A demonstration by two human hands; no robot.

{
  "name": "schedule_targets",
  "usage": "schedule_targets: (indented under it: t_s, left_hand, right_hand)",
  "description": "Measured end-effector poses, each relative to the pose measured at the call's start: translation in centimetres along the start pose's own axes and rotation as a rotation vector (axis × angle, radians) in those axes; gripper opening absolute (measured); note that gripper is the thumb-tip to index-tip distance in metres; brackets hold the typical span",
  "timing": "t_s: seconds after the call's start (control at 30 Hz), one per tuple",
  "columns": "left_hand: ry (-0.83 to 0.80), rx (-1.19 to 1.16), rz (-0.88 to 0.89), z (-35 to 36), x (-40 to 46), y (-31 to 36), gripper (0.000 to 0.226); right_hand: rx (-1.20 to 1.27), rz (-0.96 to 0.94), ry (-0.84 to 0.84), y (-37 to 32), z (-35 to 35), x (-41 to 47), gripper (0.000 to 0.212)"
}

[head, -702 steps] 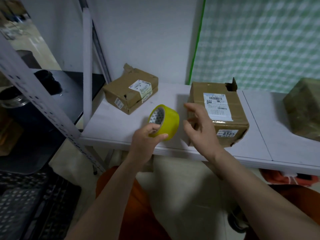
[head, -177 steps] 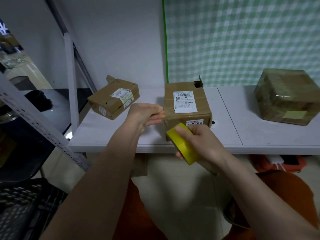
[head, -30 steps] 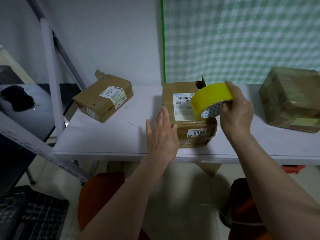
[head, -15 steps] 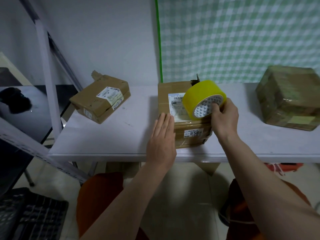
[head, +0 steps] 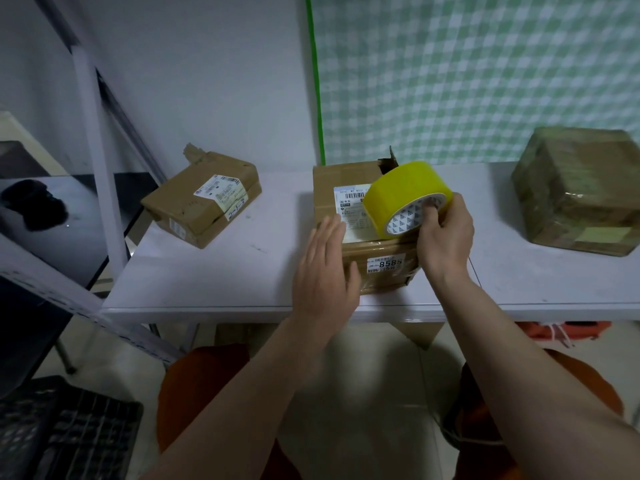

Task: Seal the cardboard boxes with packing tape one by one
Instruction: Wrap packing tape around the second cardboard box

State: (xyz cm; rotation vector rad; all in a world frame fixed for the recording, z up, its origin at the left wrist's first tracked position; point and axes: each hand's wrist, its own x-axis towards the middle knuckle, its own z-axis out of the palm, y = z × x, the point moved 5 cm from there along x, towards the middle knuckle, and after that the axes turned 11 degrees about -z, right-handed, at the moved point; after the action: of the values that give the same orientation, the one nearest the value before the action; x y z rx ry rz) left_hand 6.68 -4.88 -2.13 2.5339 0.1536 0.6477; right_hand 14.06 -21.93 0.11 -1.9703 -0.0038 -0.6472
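Cardboard boxes sit on the white worktop [head: 214, 278], three in all. At the far right stands a large box wrapped all over in tape [head: 578, 188]. The middle box [head: 349, 181] (white shipping label on top, a small "8588" sticker on its front face) lies at the near edge, between the two hands. A flatter box [head: 204, 199] rests well apart to the left, turned at an angle. The left hand [head: 323, 271], fingers straight and spread flat, presses against the middle box's left front corner. The right hand [head: 446, 233] grips a yellow roll of packing tape [head: 403, 199], thumb inside the core, holding it tilted on the box's top right edge.
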Motion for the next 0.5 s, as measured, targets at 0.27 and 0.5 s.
schedule_targets:
  t_s: [0.27,0.5]
  left_hand:
    - [-0.15,0.299,0.047,1.5,0.2,0.3,0.092]
    - [-0.195,0.396,0.022,2.0,0.3,-0.1,0.099]
  right_hand:
    - [0.024,0.114,-0.192,0.3,0.4,1.1,0.02]
    - [-0.036,-0.026,-0.053,-0.3,-1.1,2.2,0.013]
